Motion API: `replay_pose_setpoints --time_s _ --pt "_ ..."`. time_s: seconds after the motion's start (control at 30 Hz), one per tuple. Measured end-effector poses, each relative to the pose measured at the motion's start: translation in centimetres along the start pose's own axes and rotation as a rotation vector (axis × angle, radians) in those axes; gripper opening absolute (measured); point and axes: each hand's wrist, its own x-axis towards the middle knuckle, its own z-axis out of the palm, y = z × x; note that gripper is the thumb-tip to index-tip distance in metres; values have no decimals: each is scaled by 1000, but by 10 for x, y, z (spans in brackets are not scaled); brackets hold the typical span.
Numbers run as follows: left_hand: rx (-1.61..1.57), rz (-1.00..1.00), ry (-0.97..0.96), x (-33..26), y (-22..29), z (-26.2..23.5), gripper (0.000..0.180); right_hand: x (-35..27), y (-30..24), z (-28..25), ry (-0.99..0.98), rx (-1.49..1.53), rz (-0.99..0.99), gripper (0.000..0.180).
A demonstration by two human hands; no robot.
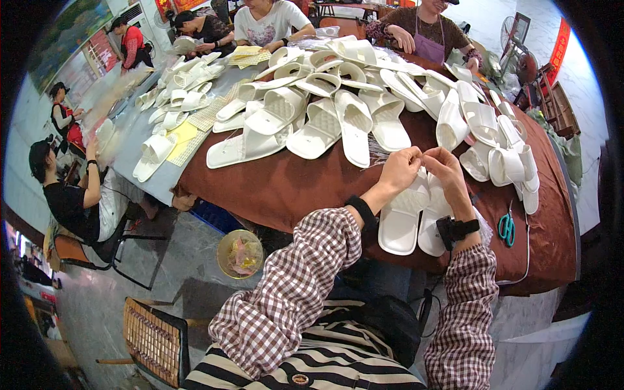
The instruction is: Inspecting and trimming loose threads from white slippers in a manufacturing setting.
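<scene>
My left hand [400, 169] and my right hand [446, 171] meet fingertip to fingertip above the near part of the brown-covered table. Both are closed in a pinch; whatever sits between the fingers is too small to make out. Just under them lies a pair of white slippers, the left slipper [398, 229] and the right slipper [431, 233] side by side, partly covered by my hands and right wrist. Right of my right wrist rest teal-handled scissors [506, 227]. A large heap of white slippers [312, 127] rises directly beyond my hands.
Brown cloth [240, 195] drapes the table, and a grey table [159, 185] adjoins it at left, carrying more slippers and yellow sheets [184, 142]. A waste bin [224, 255] and a slatted chair [153, 341] stand on the floor. Several people work around the tables.
</scene>
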Motion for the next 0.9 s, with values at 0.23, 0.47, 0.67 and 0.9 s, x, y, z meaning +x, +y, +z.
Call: replay_pose_setpoints --time_s 0.23,0.47,0.67,0.9 --pt "-13 72 62 1 1 3 15 1 0 -1 -6 31 -58 11" --pt "185 221 20 -42 21 -2 41 1 6 3 193 186 -106 8" --pt "323 261 -65 -130 54 -12 51 -5 -10 13 189 85 -335 4" --pt "481 239 -77 -144 61 -6 65 -26 -73 36 122 47 -431 5"
